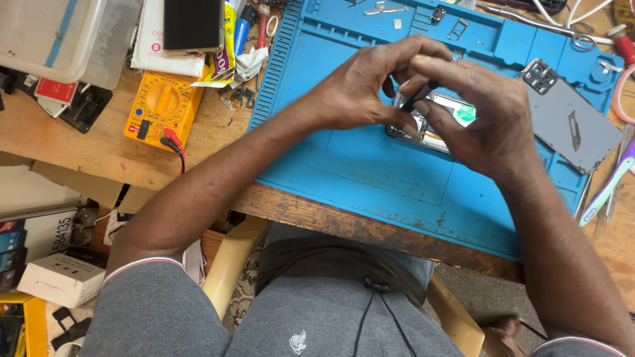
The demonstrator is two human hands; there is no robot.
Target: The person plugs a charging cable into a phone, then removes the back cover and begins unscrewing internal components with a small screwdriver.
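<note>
The opened phone [433,119] lies on the blue repair mat [370,172], mostly hidden beneath both hands. The left hand [360,86] curls closed against its edge while the right hand [486,116] pinches a thin black tool [421,96] over it. A slip of that tip could likely scratch the exposed internals, since the 2 hands crowd the view.
</note>
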